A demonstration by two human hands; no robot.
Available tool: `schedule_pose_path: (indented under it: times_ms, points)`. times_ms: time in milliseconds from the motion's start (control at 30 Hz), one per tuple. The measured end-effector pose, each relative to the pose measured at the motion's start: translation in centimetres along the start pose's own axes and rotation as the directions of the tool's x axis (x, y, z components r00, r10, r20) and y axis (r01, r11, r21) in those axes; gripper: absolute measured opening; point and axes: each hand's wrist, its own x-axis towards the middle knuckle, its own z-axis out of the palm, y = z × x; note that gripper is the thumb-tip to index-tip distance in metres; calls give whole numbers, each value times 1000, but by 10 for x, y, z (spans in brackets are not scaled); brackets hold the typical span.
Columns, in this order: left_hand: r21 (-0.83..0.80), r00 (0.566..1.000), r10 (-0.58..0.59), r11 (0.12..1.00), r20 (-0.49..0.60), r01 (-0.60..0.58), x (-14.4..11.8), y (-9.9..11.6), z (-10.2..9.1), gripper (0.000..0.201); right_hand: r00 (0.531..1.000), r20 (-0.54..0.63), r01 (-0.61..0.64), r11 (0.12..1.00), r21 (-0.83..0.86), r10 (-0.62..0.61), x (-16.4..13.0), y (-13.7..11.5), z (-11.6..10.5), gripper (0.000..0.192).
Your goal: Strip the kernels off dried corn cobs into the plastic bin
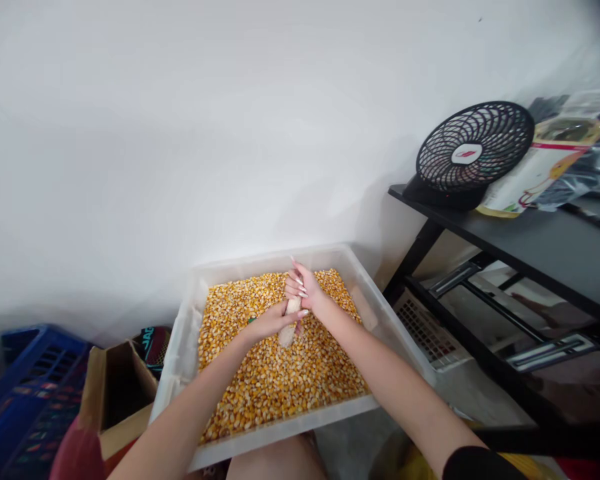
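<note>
Both hands are closed around a pale corn cob (287, 335), held slanting over a clear plastic bin (345, 259). My left hand (271, 321) grips its middle, thumb laid across it. My right hand (304, 287) wraps the far end, fingers curled and long nails showing. The cob's visible part looks bare of kernels; its far end is hidden in my fingers. Loose yellow corn kernels (275, 383) fill the bin beneath. A small green bit (251, 320) shows beside my left hand, too little of it visible to name.
A white wall (230, 133) rises behind the bin. On the right, a black table (555, 247) bears a fan (475, 147) and a food pouch (540, 167). A white basket (425, 327) sits below it. Leftward are an open cardboard box (97, 387) and a blue crate (55, 353).
</note>
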Motion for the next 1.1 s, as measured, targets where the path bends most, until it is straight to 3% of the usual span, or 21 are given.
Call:
schedule_pose_path:
  times_ms: [167, 433, 533, 700, 900, 1000, 1100]
  points:
    - [12, 984, -32, 999, -175, 34, 5, -3, 4, 39, 978, -171, 125, 992, 25, -119, 1, 0, 6, 54]
    - [89, 966, -49, 993, -255, 74, 13, -11, 4, 32, 913, -354, 179, 979, -97, -202, 0, 4, 23, 51]
    - [124, 963, -40, 989, -265, 76, 13, -17, 6, 34, 903, -376, 176, 978, -116, -207, 2, 8, 21, 50]
    - [196, 928, 10, 978, -372, 68, 10, -21, 12, 39, 904, -377, 176, 979, -102, -202, 4, 9, 12, 50]
    - [-27, 985, -50, 999, -163, 46, 6, -11, 5, 44, 959, -282, 25, 1000, 6, -22, 5, 2, -3, 48]
    - [-209, 994, -99, 974, -43, 88, 1, -2, -1, 48, 953, -301, 52, 998, 36, -39, 3, -5, -10, 47]
    - [-155, 996, -91, 984, -6, 89, -2, 2, -4, 49, 935, -340, 133, 989, 61, -105, -1, -13, -12, 46]
